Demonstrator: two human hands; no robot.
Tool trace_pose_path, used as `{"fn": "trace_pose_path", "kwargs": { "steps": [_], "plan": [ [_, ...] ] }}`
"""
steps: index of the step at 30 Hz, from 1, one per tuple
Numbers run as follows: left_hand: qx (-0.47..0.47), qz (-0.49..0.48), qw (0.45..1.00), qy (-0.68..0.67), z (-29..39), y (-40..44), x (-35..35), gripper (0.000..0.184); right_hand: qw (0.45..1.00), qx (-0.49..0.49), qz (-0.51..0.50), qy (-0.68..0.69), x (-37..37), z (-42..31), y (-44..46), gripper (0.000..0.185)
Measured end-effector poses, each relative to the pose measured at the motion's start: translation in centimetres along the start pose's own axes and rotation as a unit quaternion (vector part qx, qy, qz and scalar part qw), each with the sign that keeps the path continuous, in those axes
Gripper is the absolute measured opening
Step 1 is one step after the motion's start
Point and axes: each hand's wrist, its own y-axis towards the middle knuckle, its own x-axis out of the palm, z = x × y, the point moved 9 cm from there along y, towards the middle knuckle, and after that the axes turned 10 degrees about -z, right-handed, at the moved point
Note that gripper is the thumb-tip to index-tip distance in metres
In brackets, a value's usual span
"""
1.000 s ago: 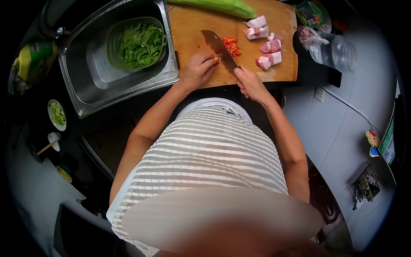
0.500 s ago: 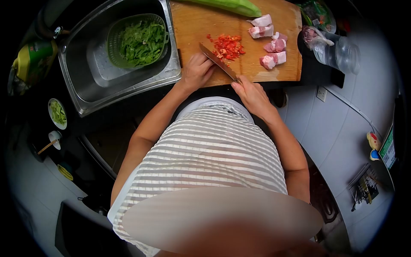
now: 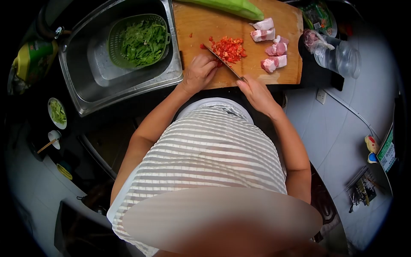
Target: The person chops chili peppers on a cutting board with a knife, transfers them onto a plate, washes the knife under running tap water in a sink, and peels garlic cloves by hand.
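Upper centre: small-diced red pepper (image 3: pixel 231 49), apparently mostly done, lying heaped on brown wooden board (image 3: pixel 188 21). Right hand (image 3: pixel 257 95): grip closing round handle of steel knife (image 3: pixel 225 62). Left hand (image 3: pixel 198 73): resting curled beside blade; cannot tell hold. Upper right: pink-white meat chunks (image 3: pixel 277 50) lying cut. Top: pale-green gourd (image 3: pixel 231 7) lying unsliced.

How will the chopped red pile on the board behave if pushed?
The chopped red pile will probably spread rather than slide as one; it's loose, small bits. Each bit is likely light and easily scattered: strays lie apart from the heap. Cut surfaces look moist, so some may cling to the knife or cutting board.
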Motion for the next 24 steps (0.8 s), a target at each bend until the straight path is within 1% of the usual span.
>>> {"fn": "trace_pose_path", "kwargs": {
  "steps": [1,5,6,8,9,10,11,12,13,14,16,17,19,20,21,22,23,24],
  "plan": [
    [0.002,-0.002,1.0,-0.003,0.1,0.0,0.1,0.02,1.0,0.001,0.011,-0.004,0.0,0.4,-0.3,0.034],
    [-0.006,0.004,1.0,-0.003,-0.2,-0.1,0.1,0.02,0.999,0.027,-0.004,0.03,0.0,1.7,0.1,0.035],
    [-0.006,-0.007,1.0,0.0,-0.2,-0.2,0.3,0.021,0.993,0.063,-0.017,0.098,0.1,2.7,0.0,0.035],
    [0.0,-0.016,1.0,0.005,-0.2,-0.1,0.1,0.023,0.963,0.13,-0.041,0.231,0.7,4.5,-0.4,0.033],
    [0.006,-0.011,1.0,0.029,0.4,0.3,-0.8,0.028,0.942,0.127,-0.037,0.308,1.0,4.7,-0.7,0.031],
    [0.01,-0.005,0.999,0.052,0.9,0.7,-1.6,0.034,0.943,0.125,-0.037,0.306,1.2,4.9,-0.8,0.031],
    [0.008,-0.005,0.999,0.053,0.9,1.0,-2.1,0.034,0.948,0.113,-0.028,0.297,1.4,5.0,-0.8,0.032],
    [-0.006,0.0,0.996,0.085,0.6,1.3,-2.6,0.038,0.951,0.103,-0.02,0.29,1.7,5.0,-0.9,0.032],
    [-0.018,0.002,0.993,0.117,0.3,1.3,-2.8,0.042,0.943,0.101,-0.013,0.317,2.0,5.1,-1.0,0.031],
    [-0.018,-0.001,0.993,0.117,0.3,1.1,-2.5,0.042,0.942,0.101,-0.013,0.32,2.3,4.9,-1.1,0.031],
    [-0.018,-0.042,0.998,0.037,-0.2,0.8,-0.7,0.045,0.942,0.099,0.031,0.319,1.5,4.4,-1.4,0.032],
    [-0.018,-0.037,0.999,0.029,0.1,0.4,-0.2,0.044,0.942,0.099,0.033,0.32,1.4,4.1,-1.4,0.032],
    [-0.018,-0.029,0.999,0.014,0.5,-0.1,0.3,0.044,0.965,0.087,0.032,0.246,1.0,3.1,-1.7,0.033],
    [-0.019,-0.019,1.0,-0.002,0.6,-0.2,0.4,0.044,0.964,0.088,0.035,0.246,1.0,3.0,-1.9,0.033],
    [-0.018,-0.001,1.0,0.003,0.9,-0.3,0.0,0.04,0.98,0.061,0.04,0.186,0.7,2.2,-1.9,0.034],
    [-0.017,-0.003,1.0,0.001,0.8,-0.2,0.0,0.04,0.991,0.034,0.044,0.124,0.5,1.1,-2.1,0.035],
    [0.001,0.004,1.0,0.002,0.9,-0.2,-0.2,0.038,0.993,0.042,0.033,0.11,0.4,0.5,-2.3,0.039],
    [0.018,0.011,1.0,0.003,1.0,-0.1,-0.3,0.035,0.992,0.044,0.032,0.11,0.6,0.6,-2.4,0.039]
  ]
}}
